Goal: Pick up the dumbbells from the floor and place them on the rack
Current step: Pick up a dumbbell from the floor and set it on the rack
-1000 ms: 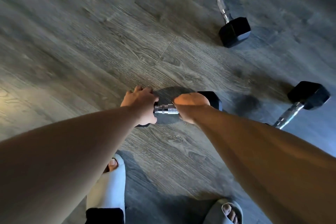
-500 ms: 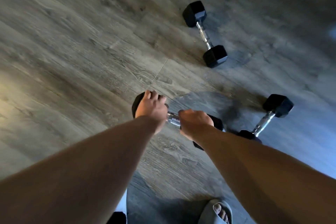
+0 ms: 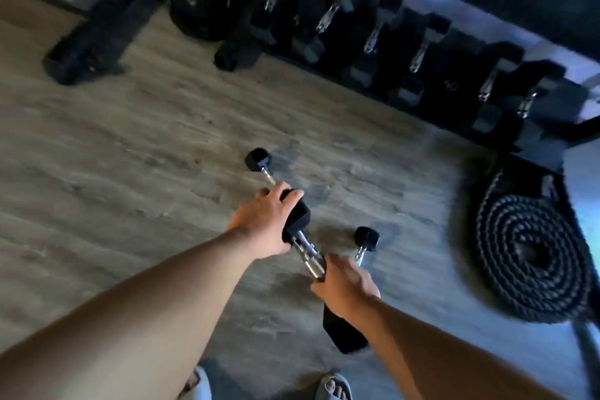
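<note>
A large black hex dumbbell (image 3: 308, 248) with a chrome handle is held off the wooden floor, tilted. My left hand (image 3: 264, 221) wraps around its far head. My right hand (image 3: 345, 286) grips the near end of its handle, and the near head shows below the wrist. Two smaller dumbbells lie on the floor: one (image 3: 258, 161) just beyond my left hand, partly hidden by it, and another (image 3: 365, 239) right of the held handle. The dark rack (image 3: 431, 52) runs along the wall at the top, loaded with several dumbbells.
A coiled battle rope (image 3: 532, 256) lies on the floor at the right. A black block (image 3: 104, 23) and a weight plate (image 3: 199, 1) sit at the left end of the rack. My sandalled feet (image 3: 332, 386) show at the bottom edge.
The held dumbbell has risen off the floor and turned from level to slanted. My view has lifted, bringing the rack and rope into sight. The two floor dumbbells lie where they were.
</note>
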A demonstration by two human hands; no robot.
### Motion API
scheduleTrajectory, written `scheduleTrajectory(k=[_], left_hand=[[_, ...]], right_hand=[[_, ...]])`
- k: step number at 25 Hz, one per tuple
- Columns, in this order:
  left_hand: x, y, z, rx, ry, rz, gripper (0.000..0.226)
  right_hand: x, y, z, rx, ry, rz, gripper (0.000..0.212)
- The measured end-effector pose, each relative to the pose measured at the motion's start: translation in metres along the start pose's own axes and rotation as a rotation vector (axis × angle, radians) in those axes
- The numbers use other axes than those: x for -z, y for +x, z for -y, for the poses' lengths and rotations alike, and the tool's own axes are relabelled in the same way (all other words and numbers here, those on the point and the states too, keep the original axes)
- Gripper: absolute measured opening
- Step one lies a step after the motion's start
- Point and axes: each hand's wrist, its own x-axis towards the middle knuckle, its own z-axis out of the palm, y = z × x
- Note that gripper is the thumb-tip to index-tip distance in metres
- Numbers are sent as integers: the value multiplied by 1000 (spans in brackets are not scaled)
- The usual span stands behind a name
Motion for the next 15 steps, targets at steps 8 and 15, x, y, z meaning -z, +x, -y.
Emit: scheduleTrajectory(k=[8, 15], left_hand=[[245, 35, -109, -301, 176, -60, 100], [391, 86, -223, -504, 469, -117, 106]], right_hand=[[172, -81, 40, -82, 394, -280, 26], [307, -90, 30, -130, 707, -477, 16]])
